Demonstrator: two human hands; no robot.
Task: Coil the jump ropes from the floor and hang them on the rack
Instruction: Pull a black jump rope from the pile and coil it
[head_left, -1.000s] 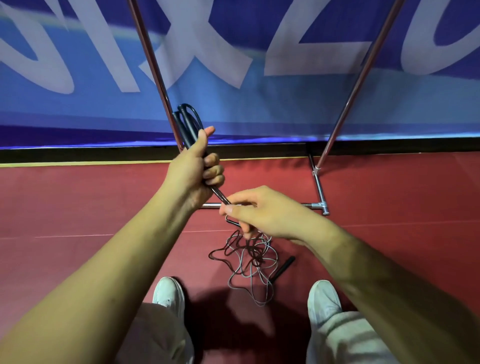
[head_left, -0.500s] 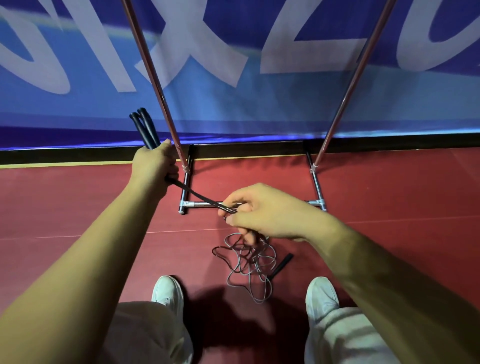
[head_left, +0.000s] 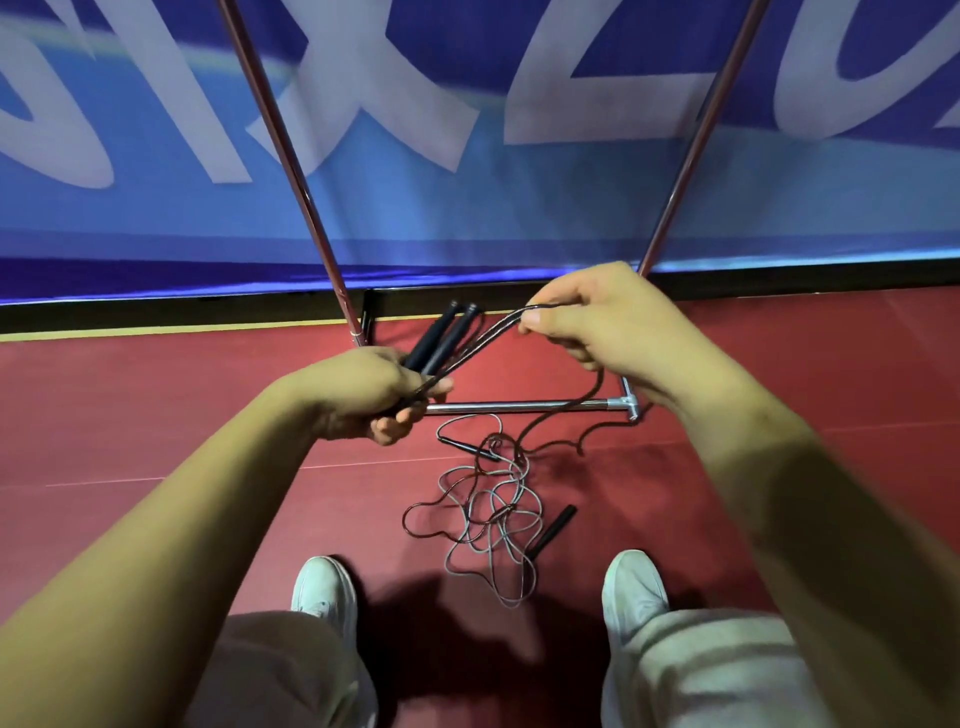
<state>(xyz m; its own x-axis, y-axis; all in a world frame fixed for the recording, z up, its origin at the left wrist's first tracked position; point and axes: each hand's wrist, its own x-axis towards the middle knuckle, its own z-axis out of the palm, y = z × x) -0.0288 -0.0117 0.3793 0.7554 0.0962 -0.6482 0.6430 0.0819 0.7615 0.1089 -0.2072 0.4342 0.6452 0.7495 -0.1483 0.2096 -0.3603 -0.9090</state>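
Hands both busy: left hand (head_left: 374, 395) had its fingers curled tight round two black handles (head_left: 441, 335) plus a few strands of cord (head_left: 480, 340), the handles poking up toward the rack's left upright (head_left: 291, 156). The right hand (head_left: 597, 322) pinched the bend of the cord between thumb and forefinger, other fingers loosely curled. Strands ran taut between the hands. A tail dropped from the right hand to a tangle (head_left: 488, 504) of dark and grey strands on the red floor (head_left: 156, 415), between the white shoes (head_left: 324, 587) and just in front of the rack's base bar (head_left: 519, 406). One loose handle (head_left: 553, 527) lay at the tangle's edge. Cord looked thin, limp and light, so it likely wouldn't hold a coil by itself and each loop needed pinning in the fist. Handles looked rigid and were probably the best hold point. Smooth cord likely slid easily through fingers but could snag where strands crossed in the tangle
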